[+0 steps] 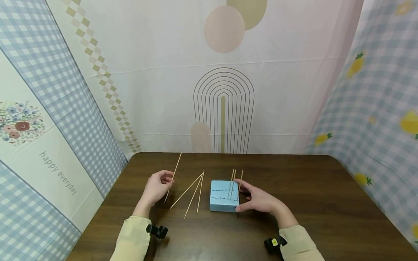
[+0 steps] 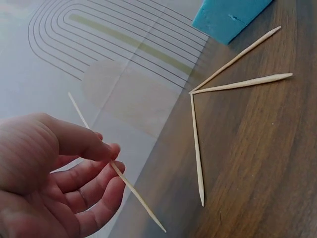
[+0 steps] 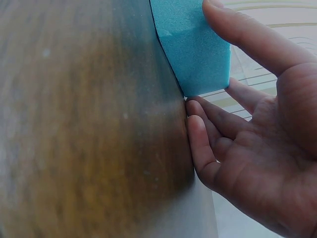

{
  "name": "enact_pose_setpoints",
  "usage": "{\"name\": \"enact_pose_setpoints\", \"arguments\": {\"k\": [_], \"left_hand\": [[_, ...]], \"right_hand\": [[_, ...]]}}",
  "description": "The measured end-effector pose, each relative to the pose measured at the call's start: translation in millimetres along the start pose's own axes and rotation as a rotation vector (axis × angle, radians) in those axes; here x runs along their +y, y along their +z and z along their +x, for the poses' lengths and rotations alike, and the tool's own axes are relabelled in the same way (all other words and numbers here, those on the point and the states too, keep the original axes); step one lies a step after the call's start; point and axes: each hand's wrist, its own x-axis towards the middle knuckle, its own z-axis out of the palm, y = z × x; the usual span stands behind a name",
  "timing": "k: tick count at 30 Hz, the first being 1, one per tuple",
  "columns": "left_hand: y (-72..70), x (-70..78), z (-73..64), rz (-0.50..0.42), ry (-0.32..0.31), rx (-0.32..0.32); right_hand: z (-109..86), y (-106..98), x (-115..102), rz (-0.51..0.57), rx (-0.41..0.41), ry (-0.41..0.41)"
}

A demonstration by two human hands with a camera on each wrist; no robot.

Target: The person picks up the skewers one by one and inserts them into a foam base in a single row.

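Note:
My left hand (image 1: 156, 187) pinches a thin wooden skewer (image 2: 141, 201) between thumb and fingertips, with its pointed end slanting down toward the table. Beside it, three more skewers (image 1: 186, 191) lie fanned out, their far ends meeting at one spot. A light blue foam block (image 1: 222, 207) sits right of them, with two rows of dark marks on its top. Three sticks (image 1: 242, 177) stand upright in its right part. Holding the block's right side is my right hand (image 1: 259, 199), thumb at the near corner and index finger toward the far one.
The brown wooden table (image 1: 313, 203) ends at a patterned cloth backdrop (image 1: 163, 101). Checked blue cloth (image 1: 375, 108) hangs at the right, and more at the left. A small black wrist camera (image 1: 157, 231) is strapped at each sleeve.

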Motion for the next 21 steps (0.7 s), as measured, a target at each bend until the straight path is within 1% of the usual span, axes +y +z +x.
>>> {"name": "enact_pose_setpoints", "arguments": {"k": [12, 21], "left_hand": [[1.3, 12.0, -0.5, -0.042, 0.010, 0.074], [5.3, 34.5, -8.7, -0.072, 0.089, 0.087]], "right_hand": [[-0.1, -1, 0, -0.006, -0.007, -0.014], [-1.7, 0, -1, -0.003, -0.002, -0.005]]}}
